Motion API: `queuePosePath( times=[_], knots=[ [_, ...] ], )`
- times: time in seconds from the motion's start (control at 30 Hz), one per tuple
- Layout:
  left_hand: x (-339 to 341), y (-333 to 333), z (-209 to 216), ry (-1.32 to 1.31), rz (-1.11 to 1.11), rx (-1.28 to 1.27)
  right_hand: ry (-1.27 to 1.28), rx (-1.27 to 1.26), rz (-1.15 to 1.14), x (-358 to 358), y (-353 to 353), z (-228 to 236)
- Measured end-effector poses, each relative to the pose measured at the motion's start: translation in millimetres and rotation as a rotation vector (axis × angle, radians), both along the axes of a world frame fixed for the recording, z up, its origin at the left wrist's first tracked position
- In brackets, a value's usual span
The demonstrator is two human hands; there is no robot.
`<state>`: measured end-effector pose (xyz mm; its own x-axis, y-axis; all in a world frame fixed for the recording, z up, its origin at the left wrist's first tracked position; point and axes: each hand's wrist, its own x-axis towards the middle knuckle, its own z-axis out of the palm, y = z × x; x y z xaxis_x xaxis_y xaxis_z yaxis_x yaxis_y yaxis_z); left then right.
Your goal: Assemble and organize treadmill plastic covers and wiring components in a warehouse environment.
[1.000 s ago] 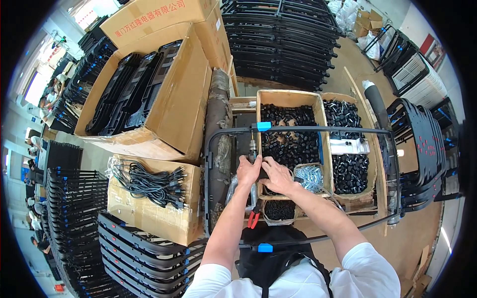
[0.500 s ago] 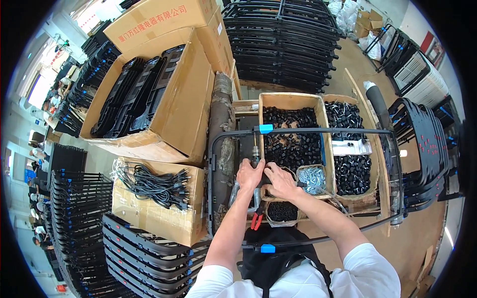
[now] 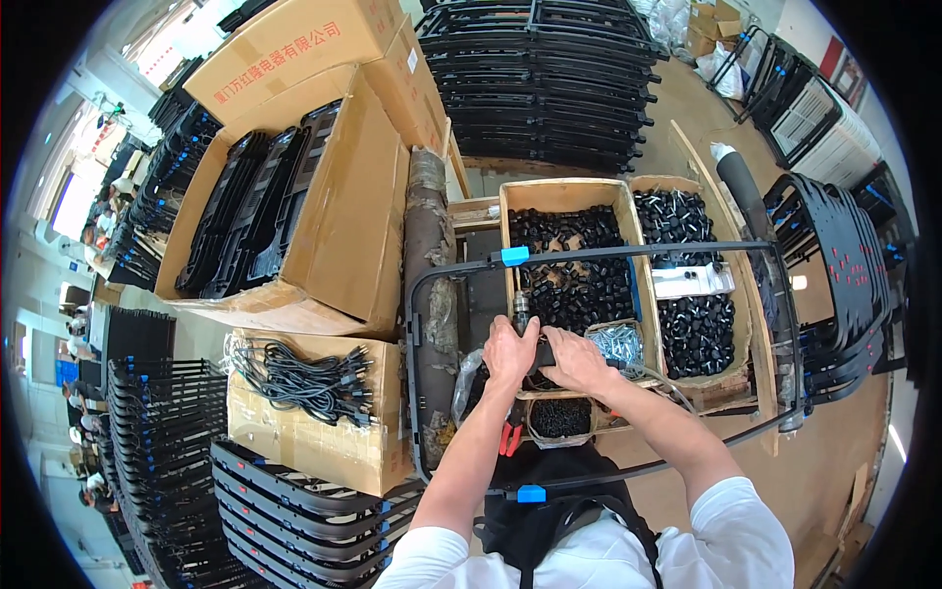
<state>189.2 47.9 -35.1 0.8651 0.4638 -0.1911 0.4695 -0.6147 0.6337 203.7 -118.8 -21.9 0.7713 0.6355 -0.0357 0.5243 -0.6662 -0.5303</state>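
Observation:
A power drill (image 3: 522, 306) points away from me, its metal chuck just short of the far bar of a black tube frame (image 3: 417, 363). My left hand (image 3: 510, 350) wraps round the drill's body. On its right side, my right hand (image 3: 581, 361) grips the drill too; the handle is mostly hidden under the fingers. A blue clip (image 3: 515, 256) sits on the frame's far bar, and another blue clip (image 3: 531, 494) on the near bar by my waist. Red-handled pliers (image 3: 510, 438) lie below my left wrist. Whether the bit touches anything I cannot tell.
Wooden bins of black caps (image 3: 569, 265) and black-headed screws (image 3: 695, 334) stand beyond my hands. Silver screws (image 3: 616, 346) and small black screws (image 3: 559, 417) fill smaller boxes. Cartons (image 3: 363, 196), coiled cables (image 3: 299, 378) and stacked black frames (image 3: 304, 510) crowd the left.
Both hands and the drill have shifted to the right and slightly nearer me, so the chuck sits farther from the far bar's blue clip. The whole view has also shifted slightly.

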Motion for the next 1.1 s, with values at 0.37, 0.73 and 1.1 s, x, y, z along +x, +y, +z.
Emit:
queuePosePath(
  times=[0.37,0.73,1.1],
  knots=[
    [4.7,-1.5,-5.3,0.019,0.012,0.014,0.065,0.009,0.012,6.8,-3.9,-5.0],
    [21.3,0.7,-5.6,0.051,0.026,0.071,0.008,0.121,0.014,17.1,-2.5,-30.0],
    [30.7,-0.6,-1.1,0.063,0.044,0.064,0.001,0.141,0.004,25.4,0.0,-26.1]
  ],
)
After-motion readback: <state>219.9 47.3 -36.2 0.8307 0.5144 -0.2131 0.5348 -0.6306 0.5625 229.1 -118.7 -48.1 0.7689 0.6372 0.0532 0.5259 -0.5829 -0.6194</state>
